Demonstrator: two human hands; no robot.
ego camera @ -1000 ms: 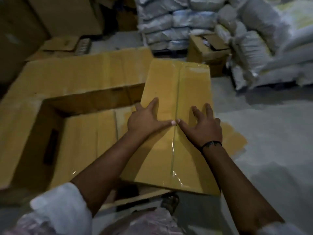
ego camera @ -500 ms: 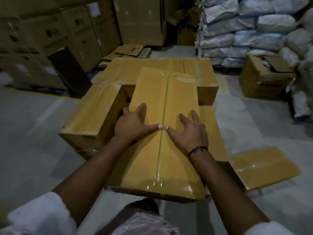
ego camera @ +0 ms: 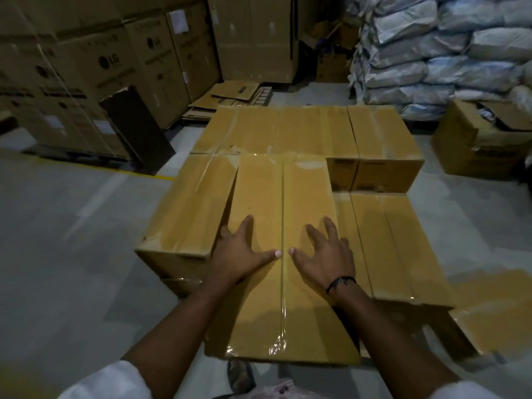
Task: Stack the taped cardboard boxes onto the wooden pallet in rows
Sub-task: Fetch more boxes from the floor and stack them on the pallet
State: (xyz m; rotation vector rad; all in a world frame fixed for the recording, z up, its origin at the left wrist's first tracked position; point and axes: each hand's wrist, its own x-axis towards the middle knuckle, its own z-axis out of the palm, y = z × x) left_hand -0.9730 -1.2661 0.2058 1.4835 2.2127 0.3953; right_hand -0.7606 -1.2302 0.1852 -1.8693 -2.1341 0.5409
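Left hand and right hand press flat, fingers spread and gripping nothing, on the box atop the stack, probably to push it flush beside its neighbour.

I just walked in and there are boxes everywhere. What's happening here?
A person is stacking taped cardboard boxes. The left hand and right hand lie flat, fingers spread, on top of one box, either side of its tape seam. That box sits beside a neighbouring box, with its near end sticking out past it towards the person. On the right lie lower boxes, and a far row stands behind.
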